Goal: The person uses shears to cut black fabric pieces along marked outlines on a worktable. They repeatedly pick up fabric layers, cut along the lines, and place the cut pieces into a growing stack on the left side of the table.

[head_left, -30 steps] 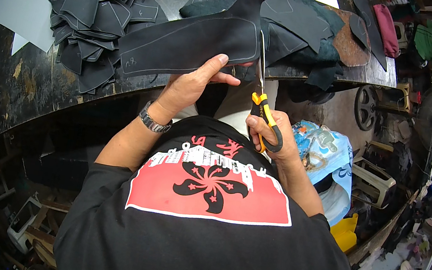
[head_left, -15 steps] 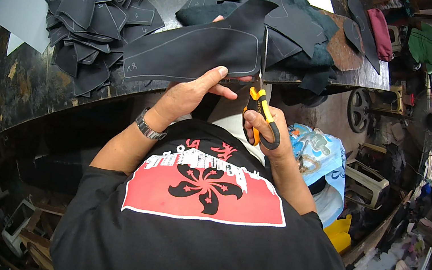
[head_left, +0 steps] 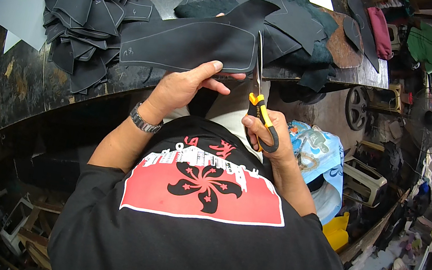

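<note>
Steadily now, with the table [head_left: 14, 96] partly beneath the sheet [head_left: 186, 44] and beyond it, and the pile [head_left: 84, 7] just left of the sheet. Grasping the sheet at its near edge in the left hand [head_left: 181, 84], thumb above; gripping the scissors [head_left: 256, 99] by the handles in the right hand [head_left: 282, 130], at the sheet's right end, whether touching or just beside, impossible to tell. Best to tension the sheet, turn it gently and follow the pale line [head_left: 253, 55].

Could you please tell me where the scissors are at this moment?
In the head view, the scissors are in the person's right hand, blades beside the right edge of the black sheet in the left hand.
</note>
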Tool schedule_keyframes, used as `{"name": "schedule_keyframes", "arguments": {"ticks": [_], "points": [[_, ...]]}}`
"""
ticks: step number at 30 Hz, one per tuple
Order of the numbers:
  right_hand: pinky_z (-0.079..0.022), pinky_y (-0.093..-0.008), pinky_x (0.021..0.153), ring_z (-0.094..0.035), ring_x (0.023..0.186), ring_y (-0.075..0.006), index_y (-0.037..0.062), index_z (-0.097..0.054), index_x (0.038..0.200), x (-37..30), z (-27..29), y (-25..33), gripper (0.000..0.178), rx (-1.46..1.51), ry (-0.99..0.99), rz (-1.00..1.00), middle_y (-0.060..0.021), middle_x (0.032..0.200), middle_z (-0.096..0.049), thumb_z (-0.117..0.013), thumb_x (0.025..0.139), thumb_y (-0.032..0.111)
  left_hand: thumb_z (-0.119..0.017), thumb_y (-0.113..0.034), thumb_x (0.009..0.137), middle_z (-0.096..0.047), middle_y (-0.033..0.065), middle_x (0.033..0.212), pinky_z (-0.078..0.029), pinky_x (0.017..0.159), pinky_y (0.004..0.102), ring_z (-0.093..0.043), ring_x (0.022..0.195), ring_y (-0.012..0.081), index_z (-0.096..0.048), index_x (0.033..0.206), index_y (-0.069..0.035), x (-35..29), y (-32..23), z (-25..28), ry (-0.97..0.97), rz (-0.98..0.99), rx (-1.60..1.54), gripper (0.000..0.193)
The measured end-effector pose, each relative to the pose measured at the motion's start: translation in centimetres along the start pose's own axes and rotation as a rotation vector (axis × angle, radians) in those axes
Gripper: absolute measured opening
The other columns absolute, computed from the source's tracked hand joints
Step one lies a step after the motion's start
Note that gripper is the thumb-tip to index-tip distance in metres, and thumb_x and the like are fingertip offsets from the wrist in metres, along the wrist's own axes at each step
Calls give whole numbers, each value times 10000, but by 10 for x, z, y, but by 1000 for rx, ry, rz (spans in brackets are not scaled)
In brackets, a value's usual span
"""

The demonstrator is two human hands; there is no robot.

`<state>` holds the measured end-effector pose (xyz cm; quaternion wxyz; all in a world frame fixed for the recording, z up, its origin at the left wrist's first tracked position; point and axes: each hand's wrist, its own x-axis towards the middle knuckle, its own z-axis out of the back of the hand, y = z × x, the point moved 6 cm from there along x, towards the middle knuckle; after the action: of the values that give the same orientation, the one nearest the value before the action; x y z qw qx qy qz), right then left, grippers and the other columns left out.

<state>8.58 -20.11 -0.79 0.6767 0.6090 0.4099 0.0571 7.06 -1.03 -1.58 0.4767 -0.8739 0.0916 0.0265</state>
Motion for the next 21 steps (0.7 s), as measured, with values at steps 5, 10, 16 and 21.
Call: {"name": "schedule_keyframes", "arguments": {"ticks": [5, 10, 16, 21], "points": [[-358, -204, 390, -480, 417, -82, 15, -579, 773, 7, 1, 2, 275, -13, 44, -23, -24, 571, -529, -683, 876, 249, -389, -215, 1032, -613, 196, 1232, -514, 858, 244, -678, 877, 168, -540, 1267, 51, 1, -3, -2, -21, -7, 12, 386], [-415, -213, 494, -536, 530, -85, 15, -590, 851, 19, 3, 10, 367, -14, 33, 34, -25, 648, -574, -725, 839, 356, -366, -221, 1039, -629, 178, 1202, -528, 837, 248, -671, 884, 162, -544, 1261, 47, -2, -11, -11, -74, -114, 127, 391], [-398, -206, 482, -514, 518, -67, 25, -570, 828, 18, 5, 11, 374, 41, 53, 68, -11, 621, -558, -740, 839, 358, -368, -217, 1038, -639, 168, 1183, -526, 829, 248, -664, 872, 159, -539, 1269, 33, -8, -1, -13, 22, 4, 131, 381], [-345, -199, 395, -466, 425, -61, 35, -561, 771, 15, 6, 2, 329, 104, 22, 64, -3, 546, -520, -743, 848, 298, -379, -208, 1034, -634, 185, 1191, -518, 839, 248, -667, 875, 166, -542, 1263, 33, -5, 3, -7, 26, 44, 14, 371]]}}
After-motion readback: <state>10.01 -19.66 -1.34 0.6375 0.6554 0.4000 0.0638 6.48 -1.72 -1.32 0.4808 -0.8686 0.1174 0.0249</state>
